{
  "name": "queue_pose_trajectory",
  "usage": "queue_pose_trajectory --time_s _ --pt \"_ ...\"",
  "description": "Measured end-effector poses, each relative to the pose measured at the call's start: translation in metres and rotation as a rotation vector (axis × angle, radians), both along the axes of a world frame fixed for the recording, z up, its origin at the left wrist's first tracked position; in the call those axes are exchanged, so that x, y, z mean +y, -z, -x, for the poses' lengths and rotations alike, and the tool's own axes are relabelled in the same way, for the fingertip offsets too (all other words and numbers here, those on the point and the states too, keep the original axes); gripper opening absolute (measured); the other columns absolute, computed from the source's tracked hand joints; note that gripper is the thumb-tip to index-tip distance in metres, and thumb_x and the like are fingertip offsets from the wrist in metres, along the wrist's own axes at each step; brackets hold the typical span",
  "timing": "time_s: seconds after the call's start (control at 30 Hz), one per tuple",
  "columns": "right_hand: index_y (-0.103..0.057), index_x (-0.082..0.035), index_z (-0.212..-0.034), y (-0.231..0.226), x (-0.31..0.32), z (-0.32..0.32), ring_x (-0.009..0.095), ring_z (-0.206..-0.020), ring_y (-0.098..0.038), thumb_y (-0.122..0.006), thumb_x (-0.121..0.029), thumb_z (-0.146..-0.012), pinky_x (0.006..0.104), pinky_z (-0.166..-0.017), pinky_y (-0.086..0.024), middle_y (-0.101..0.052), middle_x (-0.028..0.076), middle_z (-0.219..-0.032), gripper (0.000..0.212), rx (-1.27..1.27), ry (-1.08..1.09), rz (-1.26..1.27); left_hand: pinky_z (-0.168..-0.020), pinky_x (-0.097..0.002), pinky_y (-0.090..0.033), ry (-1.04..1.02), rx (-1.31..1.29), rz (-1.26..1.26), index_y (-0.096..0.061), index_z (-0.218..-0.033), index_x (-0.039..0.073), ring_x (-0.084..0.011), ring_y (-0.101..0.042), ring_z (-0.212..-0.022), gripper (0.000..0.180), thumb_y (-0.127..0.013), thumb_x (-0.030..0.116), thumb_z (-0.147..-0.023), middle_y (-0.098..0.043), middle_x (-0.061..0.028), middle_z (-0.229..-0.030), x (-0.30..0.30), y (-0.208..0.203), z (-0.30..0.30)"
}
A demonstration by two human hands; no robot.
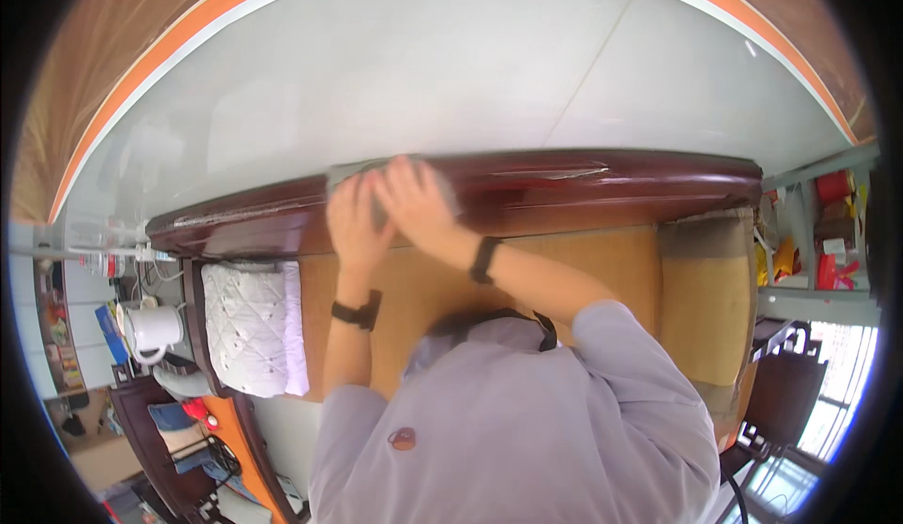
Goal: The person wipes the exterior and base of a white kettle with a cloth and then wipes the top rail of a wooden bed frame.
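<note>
Both my hands are side by side on a grey cloth [348,170], which lies over the top rail of a glossy dark red-brown wooden backrest [564,182]. My left hand [356,223] grips the cloth's left part, fingers pointing away from me. Right beside it, my right hand [416,202] presses and holds the cloth with its fingers over the rail's top. The fingertips and cloth are slightly blurred, and much of the cloth is hidden under the hands. A black band circles each wrist.
Tan matting [555,261] covers the seat below the backrest. A folded quilted pad [243,326] lies at its left end. A white kettle [153,328] stands farther left. A grey shelf [809,292] with packages is at the right. Behind the backrest rises a pale wall [423,63].
</note>
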State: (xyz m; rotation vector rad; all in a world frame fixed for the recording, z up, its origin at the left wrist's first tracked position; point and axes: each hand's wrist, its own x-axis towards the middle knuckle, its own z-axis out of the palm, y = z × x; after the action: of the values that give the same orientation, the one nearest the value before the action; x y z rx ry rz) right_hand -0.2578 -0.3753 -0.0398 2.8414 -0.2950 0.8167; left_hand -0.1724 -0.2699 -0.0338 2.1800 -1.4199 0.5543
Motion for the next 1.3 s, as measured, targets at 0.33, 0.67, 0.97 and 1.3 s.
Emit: queue_pose_trajectory --time_s 0.33,0.67,0.97,1.3 --pt "-0.043 -0.004 -0.122 -0.001 0.059 -0.064 0.031 -0.117 -0.041 -0.049 -0.023 -0.077 0.0436 -0.097 -0.032 -0.046 0.018 -0.122 0.049 -0.062 0.045 0.068 -0.098 -0.0469 -0.029 -0.065 -0.055 -0.023 -0.042 -0.125 0.003 -0.0343 -0.039 -0.118 0.069 -0.067 0.034 -0.07 -0.043 -0.0153 -0.126 0.055 0.002 -0.059" --pt "-0.047 -0.007 -0.121 0.002 -0.025 0.048 0.029 -0.118 -0.042 -0.055 -0.016 -0.07 0.0431 -0.099 -0.032 -0.045 0.014 -0.126 0.052 -0.123 0.011 -0.272 -0.102 -0.0511 -0.021 0.057 0.056 -0.042 -0.04 -0.126 0.0 -0.035 -0.035 -0.122 0.063 -0.06 0.025 -0.072 -0.042 -0.0189 -0.128 -0.037 0.014 0.043" --pt "-0.048 -0.008 -0.12 -0.01 -0.146 0.205 0.029 -0.119 -0.041 -0.057 -0.011 -0.069 0.0459 -0.1 -0.029 -0.044 0.013 -0.128 0.052 -0.107 0.255 -0.186 -0.089 -0.0424 -0.034 0.364 0.076 0.161 -0.046 -0.116 -0.005 -0.0315 -0.046 -0.105 0.063 -0.062 0.022 -0.061 -0.049 -0.0195 -0.112 -0.179 0.003 0.181" --pt "-0.041 0.001 -0.124 0.017 -0.14 0.198 0.033 -0.123 -0.037 -0.055 -0.019 -0.076 0.0491 -0.101 -0.027 -0.042 0.019 -0.128 0.053 -0.215 0.25 -0.128 -0.087 -0.0409 -0.039 0.362 -0.076 0.192 -0.053 -0.109 -0.003 -0.0292 -0.052 -0.099 0.049 -0.056 0.017 -0.064 -0.056 -0.0159 -0.107 -0.179 0.007 0.174"
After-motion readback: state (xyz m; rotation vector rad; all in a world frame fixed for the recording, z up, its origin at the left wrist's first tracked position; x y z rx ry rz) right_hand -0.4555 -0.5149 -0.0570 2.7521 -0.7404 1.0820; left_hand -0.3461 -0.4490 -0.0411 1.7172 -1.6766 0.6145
